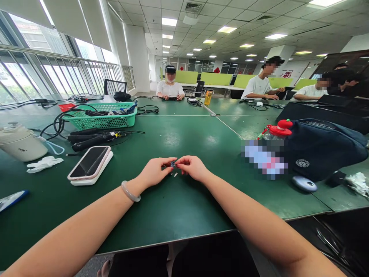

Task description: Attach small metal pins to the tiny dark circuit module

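Over the green table (161, 200), my left hand (155, 170) pinches a tiny dark-blue piece (173, 164), which looks like a small circuit board, between thumb and fingers. From the other side, my right hand (192, 168) is closed in a pinch, its fingertips meeting the piece's right edge. Whether the right fingers hold something else of their own is too small to tell. Just below the fingertips a small pale, silvery part (175, 175) lies on the tabletop. A pale bangle (130, 191) circles my left wrist.
To the left lie a phone on a white box (91, 165), black cylindrical tools (93, 140), a green basket (100, 120) and a cream bottle (21, 142). At right are a dark-blue bag (325, 146), a red-lidded bottle (278, 130) and a mouse (305, 184). Several people sit or stand beyond.
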`<state>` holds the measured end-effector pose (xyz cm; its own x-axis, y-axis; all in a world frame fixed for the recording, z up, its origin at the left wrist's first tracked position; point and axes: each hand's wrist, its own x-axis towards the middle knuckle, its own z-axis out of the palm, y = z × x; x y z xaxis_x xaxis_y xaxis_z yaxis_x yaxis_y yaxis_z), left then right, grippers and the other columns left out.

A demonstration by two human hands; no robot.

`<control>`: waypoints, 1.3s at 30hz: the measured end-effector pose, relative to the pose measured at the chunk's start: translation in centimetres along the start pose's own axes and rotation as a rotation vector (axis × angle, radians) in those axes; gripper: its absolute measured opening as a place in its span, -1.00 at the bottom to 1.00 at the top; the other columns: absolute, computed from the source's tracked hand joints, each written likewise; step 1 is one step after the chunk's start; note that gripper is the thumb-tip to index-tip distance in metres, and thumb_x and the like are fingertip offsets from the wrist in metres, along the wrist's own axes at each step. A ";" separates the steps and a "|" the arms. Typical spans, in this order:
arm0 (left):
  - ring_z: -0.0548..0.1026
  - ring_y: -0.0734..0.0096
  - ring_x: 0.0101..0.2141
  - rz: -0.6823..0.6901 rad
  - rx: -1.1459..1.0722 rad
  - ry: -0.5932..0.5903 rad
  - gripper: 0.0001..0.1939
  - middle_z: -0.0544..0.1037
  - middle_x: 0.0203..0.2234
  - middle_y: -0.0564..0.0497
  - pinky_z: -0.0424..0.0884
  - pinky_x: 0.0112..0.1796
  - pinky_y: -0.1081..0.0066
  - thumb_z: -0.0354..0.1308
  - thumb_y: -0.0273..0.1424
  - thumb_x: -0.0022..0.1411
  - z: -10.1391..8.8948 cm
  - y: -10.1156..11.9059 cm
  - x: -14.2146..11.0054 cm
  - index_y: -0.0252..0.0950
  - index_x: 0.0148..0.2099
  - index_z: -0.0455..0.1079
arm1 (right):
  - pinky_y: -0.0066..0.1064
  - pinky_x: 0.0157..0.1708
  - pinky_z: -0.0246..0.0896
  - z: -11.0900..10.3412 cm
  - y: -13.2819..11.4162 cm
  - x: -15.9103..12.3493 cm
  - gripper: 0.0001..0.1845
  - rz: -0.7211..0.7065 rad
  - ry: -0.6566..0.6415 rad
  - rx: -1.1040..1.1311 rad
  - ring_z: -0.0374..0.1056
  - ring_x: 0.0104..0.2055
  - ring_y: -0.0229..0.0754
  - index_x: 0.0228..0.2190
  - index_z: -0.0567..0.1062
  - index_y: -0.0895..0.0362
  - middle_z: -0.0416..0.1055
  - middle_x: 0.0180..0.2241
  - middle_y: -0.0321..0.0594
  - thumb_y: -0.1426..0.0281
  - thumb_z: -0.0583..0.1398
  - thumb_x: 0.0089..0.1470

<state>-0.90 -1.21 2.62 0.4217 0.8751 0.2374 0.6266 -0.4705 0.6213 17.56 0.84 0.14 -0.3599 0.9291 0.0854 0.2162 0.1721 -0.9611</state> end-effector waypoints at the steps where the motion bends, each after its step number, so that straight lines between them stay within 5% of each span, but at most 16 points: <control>1: 0.49 0.33 -0.28 0.010 0.008 -0.001 -0.59 0.54 -0.16 0.06 0.37 -0.16 0.37 0.04 -0.34 0.10 0.0 0.0 0.0 -0.16 0.04 0.36 | -0.58 -0.63 0.10 0.0 0.0 0.0 -0.85 -0.001 0.001 0.006 0.23 -0.62 -0.40 -0.44 0.45 0.20 0.35 -0.61 -0.34 0.39 0.19 -0.13; 27: 0.46 0.39 -0.25 0.061 0.046 -0.010 -0.62 0.53 -0.17 0.11 0.35 -0.21 0.44 0.00 -0.38 0.12 -0.3 0.5 -0.2 -0.10 0.00 0.38 | -0.54 -0.55 0.11 0.1 -0.1 -0.4 -0.79 -0.047 0.033 -0.223 0.22 -0.60 -0.38 -0.44 0.40 0.16 0.30 -0.64 -0.39 0.26 0.15 -0.05; 39: 0.45 0.41 -0.35 0.085 -0.169 -0.003 -0.67 0.48 -0.44 0.06 0.36 -0.23 0.38 0.10 -0.40 0.04 -0.6 0.1 -0.1 -0.25 -0.08 0.33 | -0.56 -0.51 0.05 0.3 -1.0 -1.0 -0.81 -0.177 0.013 -0.370 0.12 -0.59 -0.41 -0.38 0.47 0.15 0.34 -0.57 -0.37 0.31 0.13 0.00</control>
<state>-1.27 -1.30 3.12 0.4700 0.8328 0.2923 0.4702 -0.5165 0.7156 17.46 -0.37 0.93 -0.4097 0.8782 0.2468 0.4647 0.4338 -0.7719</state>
